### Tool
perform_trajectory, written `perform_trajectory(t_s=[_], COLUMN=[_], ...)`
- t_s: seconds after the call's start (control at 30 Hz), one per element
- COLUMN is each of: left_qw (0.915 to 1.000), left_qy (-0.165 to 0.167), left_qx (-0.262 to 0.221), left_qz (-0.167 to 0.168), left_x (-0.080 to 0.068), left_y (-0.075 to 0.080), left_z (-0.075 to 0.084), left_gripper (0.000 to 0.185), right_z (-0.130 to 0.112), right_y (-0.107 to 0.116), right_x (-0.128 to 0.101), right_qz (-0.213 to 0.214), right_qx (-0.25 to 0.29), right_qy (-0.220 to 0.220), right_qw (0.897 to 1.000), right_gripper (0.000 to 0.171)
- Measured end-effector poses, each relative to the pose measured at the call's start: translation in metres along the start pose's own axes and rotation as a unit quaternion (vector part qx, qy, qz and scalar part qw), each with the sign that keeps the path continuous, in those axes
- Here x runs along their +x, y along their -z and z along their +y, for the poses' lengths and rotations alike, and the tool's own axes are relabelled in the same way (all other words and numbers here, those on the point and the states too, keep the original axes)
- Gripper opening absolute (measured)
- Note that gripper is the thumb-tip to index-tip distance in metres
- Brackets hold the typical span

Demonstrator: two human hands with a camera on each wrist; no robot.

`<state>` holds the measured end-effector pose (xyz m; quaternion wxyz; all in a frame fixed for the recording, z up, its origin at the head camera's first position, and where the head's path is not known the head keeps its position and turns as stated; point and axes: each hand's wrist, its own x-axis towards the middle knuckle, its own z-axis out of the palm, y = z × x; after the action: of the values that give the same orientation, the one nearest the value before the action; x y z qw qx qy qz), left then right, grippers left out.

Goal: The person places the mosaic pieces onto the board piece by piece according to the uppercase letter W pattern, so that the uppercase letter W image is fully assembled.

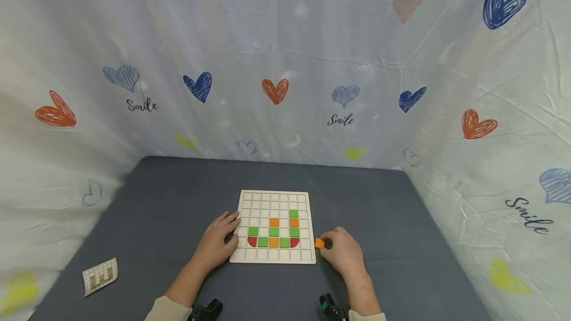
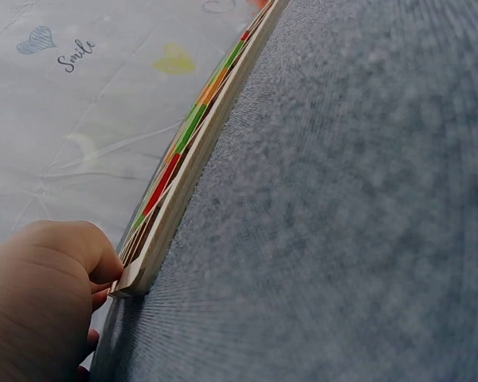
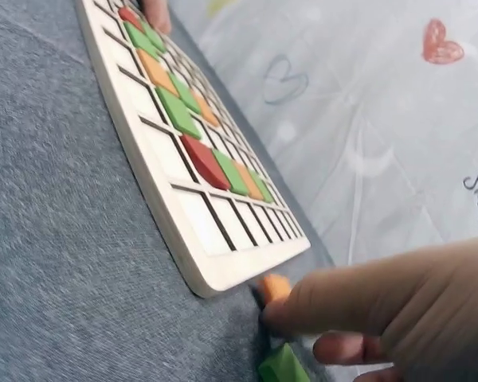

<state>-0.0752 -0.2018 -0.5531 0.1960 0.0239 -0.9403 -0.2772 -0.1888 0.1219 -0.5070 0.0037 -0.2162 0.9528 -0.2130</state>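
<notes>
A pale wooden grid board [image 1: 272, 258] lies flat on the dark table, with green, orange and red tiles set in some of its squares. My left hand [image 1: 216, 244] rests at the board's left edge, thumb and fingertips touching the rim; the left wrist view shows the thumb [image 2: 103, 259] at a corner. Just off the board's right edge, my right hand [image 1: 343, 250] pinches an orange tile [image 1: 319, 242] between thumb and finger. A green tile [image 3: 284, 366] appears under that hand's fingers in the right wrist view; the hand hides it from the head view.
A small card [image 1: 100, 276] with a printed grid pattern lies at the table's left side. Behind and beside the dark tabletop [image 1: 379, 202] hangs a white curtain [image 1: 303, 28] with hearts and "Smile" lettering. Black straps with devices [image 1: 332, 306] sit at the wrists.
</notes>
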Motion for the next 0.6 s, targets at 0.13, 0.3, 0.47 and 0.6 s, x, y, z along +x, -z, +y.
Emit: perform_trajectory(t_s=[0.13,0.3,0.47,0.6], left_qw=[1.0000,1.0000,1.0000,1.0000], left_qy=[-0.007,-0.002,0.000,0.000], left_qx=[-0.004,-0.007,-0.002,-0.001], left_qz=[0.004,0.002,0.004,0.007], left_x=[-0.001,-0.002,-0.001,0.000], left_y=[0.000,-0.001,-0.001,0.000], left_z=[0.000,0.001,0.000,0.000], left_gripper=[0.044,0.044,0.044,0.044], right_z=[0.000,-0.007,-0.022,-0.039], right_y=[0.004,0.007,0.006,0.005], right_x=[0.003,0.010,0.018,0.025], right_qz=[0.012,0.015,0.009,-0.006], right_qx=[0.006,0.027,0.048,0.072], right_qy=[-0.014,-0.006,0.022,0.042], right_qw=[1.000,1.000,0.999,0.996], right_gripper=[0.022,0.023,0.022,0.023])
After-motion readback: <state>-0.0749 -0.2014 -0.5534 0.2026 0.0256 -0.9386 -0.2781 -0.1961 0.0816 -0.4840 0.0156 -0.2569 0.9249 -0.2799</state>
